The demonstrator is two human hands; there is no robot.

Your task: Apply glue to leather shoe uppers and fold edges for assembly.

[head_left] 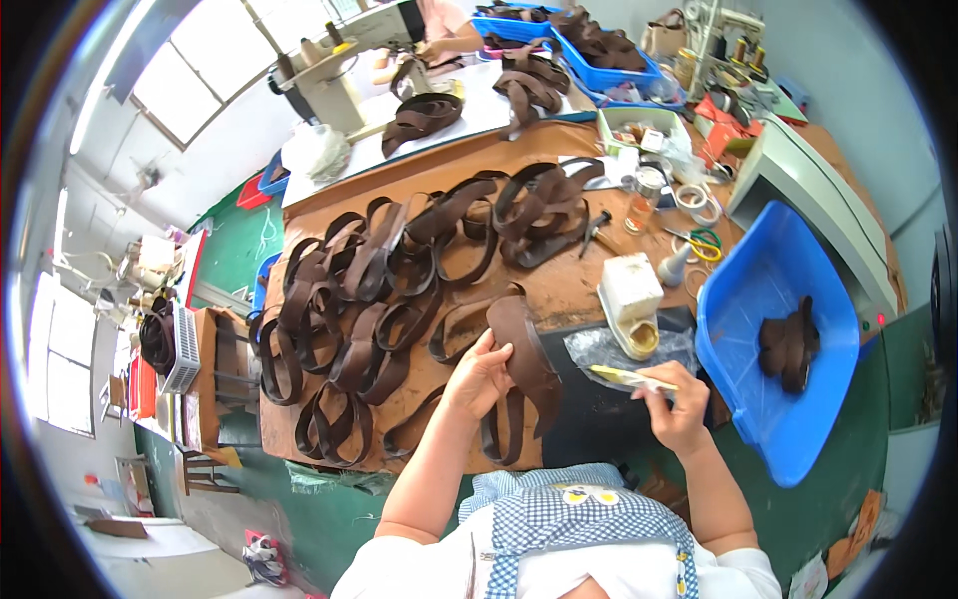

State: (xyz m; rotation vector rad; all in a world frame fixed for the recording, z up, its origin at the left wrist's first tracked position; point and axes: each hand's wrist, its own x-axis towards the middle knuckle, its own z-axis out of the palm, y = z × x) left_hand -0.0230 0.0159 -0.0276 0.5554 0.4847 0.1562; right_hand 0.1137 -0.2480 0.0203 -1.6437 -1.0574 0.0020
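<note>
My left hand (pixel 479 379) grips a wide brown leather-like strip (pixel 526 349) between thumb and fingers. The strip hangs down over a black mat (pixel 584 424). In my closed right hand (pixel 679 407) is a slim, flat yellow stick (pixel 627 376), its tip pointing left toward the strip but apart from it. Just beyond that hand stands a white pot (pixel 632 287) with a round, amber-smeared opening at its front. Under the pot lies a crumpled clear plastic sheet (pixel 591 351). Many brown strip loops (pixel 374 270) cover the table's left and middle.
A blue bin (pixel 778 250) with brown pieces leans at the right. Behind the pot are a hammer (pixel 596 228), scissors (pixel 705 246), a jar (pixel 644 200) and tape rolls (pixel 697 204). Across the far table, a person (pixel 449 32) works by a sewing machine (pixel 334 90).
</note>
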